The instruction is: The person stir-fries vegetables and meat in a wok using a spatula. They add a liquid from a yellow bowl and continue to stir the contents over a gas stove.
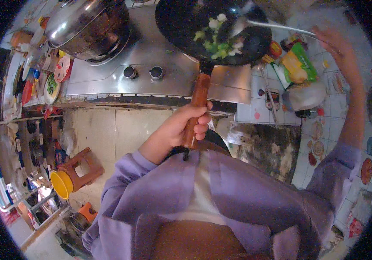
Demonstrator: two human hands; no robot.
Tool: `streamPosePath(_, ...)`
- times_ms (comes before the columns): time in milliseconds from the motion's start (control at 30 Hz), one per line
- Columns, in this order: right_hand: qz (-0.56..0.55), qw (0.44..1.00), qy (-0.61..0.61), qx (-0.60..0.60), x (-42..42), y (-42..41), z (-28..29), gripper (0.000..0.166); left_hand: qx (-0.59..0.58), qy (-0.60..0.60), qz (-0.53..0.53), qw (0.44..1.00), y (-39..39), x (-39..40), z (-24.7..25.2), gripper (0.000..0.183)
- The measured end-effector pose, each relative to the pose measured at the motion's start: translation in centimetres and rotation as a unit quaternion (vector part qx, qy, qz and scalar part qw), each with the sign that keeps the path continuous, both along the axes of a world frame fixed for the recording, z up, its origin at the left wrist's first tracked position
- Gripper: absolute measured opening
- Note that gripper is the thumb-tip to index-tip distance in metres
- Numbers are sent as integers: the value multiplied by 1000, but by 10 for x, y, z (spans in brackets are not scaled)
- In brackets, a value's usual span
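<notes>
My left hand (194, 122) is closed around the brown wooden handle (200, 91) of a black wok (179, 29) on the steel gas stove (108, 73). Chopped pale-and-green vegetables (220, 45) lie in the wok. At the upper right, my right hand (333, 40) holds the end of a long metal spatula or ladle (283, 26), partly blurred. The utensil's head (238, 26) is over the wok, beside the vegetables; whether it touches them cannot be told.
A large lidded steel pot (90, 29) stands on the left burner. Left of the stove is a plate with chopped greens (52, 87). A green-and-yellow food packet (298, 66) and a small digital device (273, 99) lie on the right tiled counter. A brown stool (90, 167) stands on the floor at left.
</notes>
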State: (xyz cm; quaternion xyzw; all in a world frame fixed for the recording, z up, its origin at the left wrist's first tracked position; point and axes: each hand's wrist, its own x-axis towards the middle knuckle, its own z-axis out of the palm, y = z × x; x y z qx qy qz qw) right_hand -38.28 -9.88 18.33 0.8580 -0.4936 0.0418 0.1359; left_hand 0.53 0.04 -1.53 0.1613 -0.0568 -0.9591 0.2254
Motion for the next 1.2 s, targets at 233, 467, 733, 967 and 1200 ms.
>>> streamPosePath(233, -126, 984, 2, 125, -3, 53, 43, 23, 2, 12, -6, 1000, 1, 2, -1, 22)
streamPosePath(467, -159, 981, 99, -45, 49, 12, -40, 23, 13, 3, 9, 1000, 2, 0, -3, 27)
streamPosePath(733, -242, 944, 225, 1, 34, -84, 59, 22, -4, 18, 4, 1000, -1, 1, 2, 28)
streamPosePath(967, -314, 884, 83, 336, 61, -196, 7, 25, -3, 9, 30, 1000, 3, 1, -2, 29)
streamPosePath(1200, -187, 916, -72, 348, 35, -222, -50, 26, 8, -17, 50, 999, 5, -3, 5, 37)
